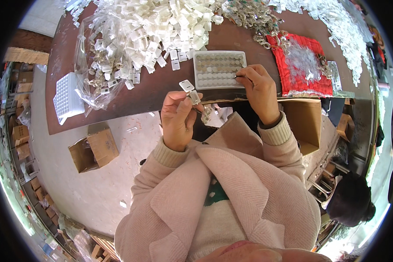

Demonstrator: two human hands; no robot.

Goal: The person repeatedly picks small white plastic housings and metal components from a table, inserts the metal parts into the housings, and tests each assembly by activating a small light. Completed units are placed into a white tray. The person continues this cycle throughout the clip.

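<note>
My left hand (177, 118) is closed on a small white plastic case (194, 97), gripped between thumb and fingers. Its flat lid-like piece (186, 85) stands up and away from the body. A coil of thin clear wire (206, 114) hangs just below those fingers. Over the right edge of a white tray (220, 85), the fingertips of my right hand (261, 89) are pinched together. A tiny dark bit shows at their tips, too small to name. Rows of small round pieces (218, 69) fill the tray, some silvery, others pale.
Behind the tray rises a big heap of white plastic cases (174, 26). A clear bag (89, 56) and stacked white trays (68, 98) lie left. Tangled wire coils (253, 19) and a red cloth (286, 78) are right. Cardboard boxes (102, 148) stand below the table (131, 107).
</note>
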